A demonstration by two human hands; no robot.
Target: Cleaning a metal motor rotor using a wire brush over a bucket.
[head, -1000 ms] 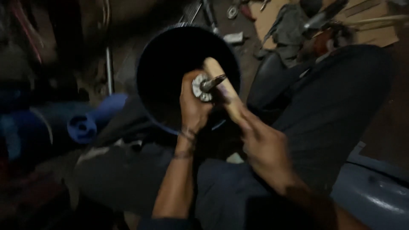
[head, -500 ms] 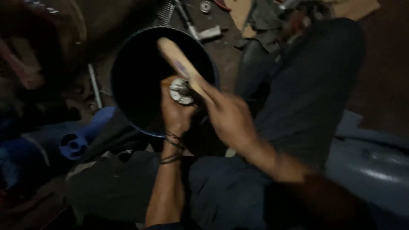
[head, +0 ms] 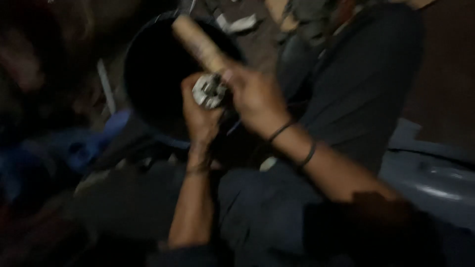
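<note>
Left hand (head: pixel 200 116) fist closed round metal part (head: pixel 209 91). Right hand (head: pixel 255 96) grips wooden handle (head: pixel 198 44), just above part. Black bucket (head: pixel 148 94) behind.

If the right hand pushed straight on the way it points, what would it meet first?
Most likely the small grey metal part gripped in the left hand. The right hand, holding a wooden handle, already sits close against it; blur hides whether they touch.

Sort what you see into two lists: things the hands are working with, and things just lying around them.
In use:
left hand, gripping a small round metal part
right hand, holding a wooden handle

Lying about:
black bucket behind the hands
blue plastic object on the floor
pale scraps beyond the bucket, too blurred to identify
</note>
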